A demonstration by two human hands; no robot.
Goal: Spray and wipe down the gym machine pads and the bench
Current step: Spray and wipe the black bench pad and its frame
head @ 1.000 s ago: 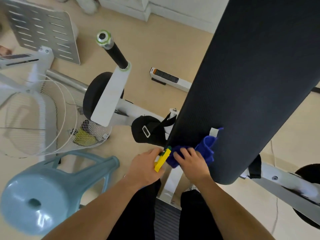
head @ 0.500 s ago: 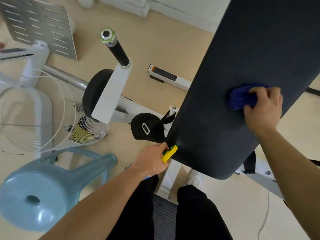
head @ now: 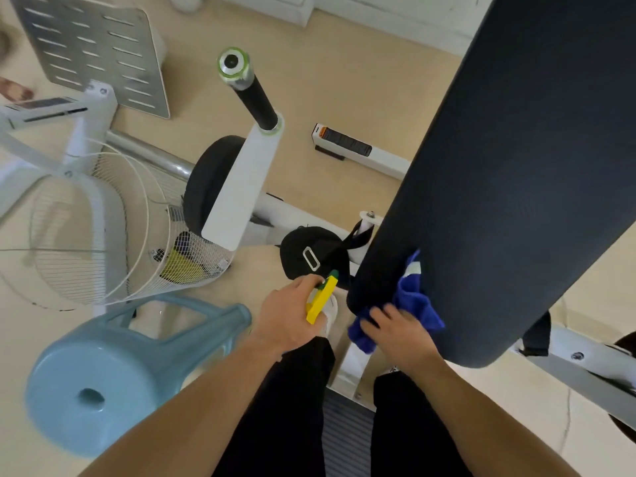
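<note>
A long black bench pad (head: 509,173) slants from the top right down to the lower middle. My right hand (head: 401,333) presses a blue cloth (head: 416,301) against the pad's near left edge. My left hand (head: 287,316) grips a spray bottle with a yellow trigger head (head: 321,299), held just left of the pad's near end. A round black roller pad (head: 210,180) sits on the white machine arm at centre left.
A light blue plastic stool (head: 113,370) lies on its side at lower left. A white fan (head: 79,228) with a wire guard stands at left. A black-gripped handle (head: 253,98) juts up. A black cap (head: 309,256) hangs by the frame (head: 581,359).
My right hand has swept the blue cloth from the middle of the pad back down to its near left edge. The left hand with the bottle has barely moved.
</note>
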